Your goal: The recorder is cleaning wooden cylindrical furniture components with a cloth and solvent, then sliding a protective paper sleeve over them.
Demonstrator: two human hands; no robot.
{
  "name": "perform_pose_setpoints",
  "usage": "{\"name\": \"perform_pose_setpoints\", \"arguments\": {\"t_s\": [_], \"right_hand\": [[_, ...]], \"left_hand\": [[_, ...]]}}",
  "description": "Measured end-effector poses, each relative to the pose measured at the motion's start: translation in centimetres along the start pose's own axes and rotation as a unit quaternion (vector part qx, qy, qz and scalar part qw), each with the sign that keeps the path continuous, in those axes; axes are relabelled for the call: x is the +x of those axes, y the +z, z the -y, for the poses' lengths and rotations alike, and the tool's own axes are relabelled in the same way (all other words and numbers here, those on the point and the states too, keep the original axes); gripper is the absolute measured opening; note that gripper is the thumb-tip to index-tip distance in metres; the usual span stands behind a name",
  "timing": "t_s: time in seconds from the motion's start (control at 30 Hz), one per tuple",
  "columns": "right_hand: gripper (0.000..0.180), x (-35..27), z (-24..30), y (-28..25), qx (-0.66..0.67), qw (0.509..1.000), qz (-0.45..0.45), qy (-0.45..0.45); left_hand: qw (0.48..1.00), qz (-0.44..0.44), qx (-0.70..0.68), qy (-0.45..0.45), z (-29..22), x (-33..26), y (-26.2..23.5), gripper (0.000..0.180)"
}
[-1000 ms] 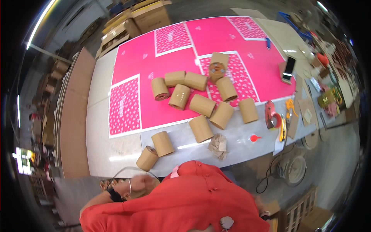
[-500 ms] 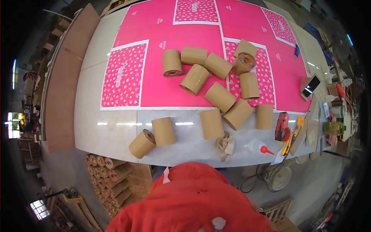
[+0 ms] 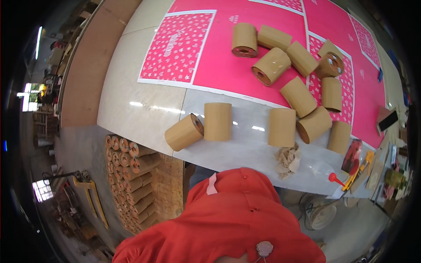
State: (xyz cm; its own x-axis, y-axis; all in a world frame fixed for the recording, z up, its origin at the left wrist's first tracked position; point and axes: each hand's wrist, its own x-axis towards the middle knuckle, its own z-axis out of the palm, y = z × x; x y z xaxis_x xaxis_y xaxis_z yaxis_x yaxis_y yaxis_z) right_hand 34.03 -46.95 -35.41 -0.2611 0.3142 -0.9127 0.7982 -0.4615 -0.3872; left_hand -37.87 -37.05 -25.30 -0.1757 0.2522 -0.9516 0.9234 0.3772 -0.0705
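Observation:
Neither my left hand nor my right hand is in the picture; only my red top shows at the lower middle. Nearest to me on the grey table (image 3: 245, 151) stand a brown paper-wrapped roll (image 3: 218, 122) and, touching it, a tilted roll (image 3: 185, 132). Another brown roll (image 3: 282, 128) stands to the right, above a crumpled tan cloth (image 3: 287, 161). Several more such rolls lie farther off, among them a roll (image 3: 271, 66) with its end showing, on pink printed sheets (image 3: 223, 65). One roll (image 3: 330, 65) has an opened flap and something shiny at its end.
At the right lie a clear bottle with a red nozzle (image 3: 335, 179), a red tape dispenser (image 3: 352, 157), a yellow utility knife (image 3: 366, 164) and a phone (image 3: 387, 120). Below left, stacked rolls (image 3: 133, 175) fill a wooden pallet. A brown board (image 3: 83, 96) edges the table. A bucket (image 3: 322, 212) stands beneath.
The view has turned leftward, so the table, rolls and sheets sit farther right and tilted. More of the stacked rolls at lower left shows. The rolls on the table keep their places.

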Motion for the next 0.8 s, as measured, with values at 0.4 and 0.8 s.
{"name": "perform_pose_setpoints", "arguments": {"t_s": [0.4,0.8], "right_hand": [[0.029,7.3,1.1,-1.9,-0.059,0.998,0.019,0.023],[0.023,-2.9,26.2,-6.4,-0.115,0.900,-0.362,-0.212]], "left_hand": [[0.925,-0.326,-0.169,0.100,-0.5,7.4,0.3,0.038],[0.788,-0.530,0.148,0.278,-16.9,6.0,-14.3,0.116]]}}
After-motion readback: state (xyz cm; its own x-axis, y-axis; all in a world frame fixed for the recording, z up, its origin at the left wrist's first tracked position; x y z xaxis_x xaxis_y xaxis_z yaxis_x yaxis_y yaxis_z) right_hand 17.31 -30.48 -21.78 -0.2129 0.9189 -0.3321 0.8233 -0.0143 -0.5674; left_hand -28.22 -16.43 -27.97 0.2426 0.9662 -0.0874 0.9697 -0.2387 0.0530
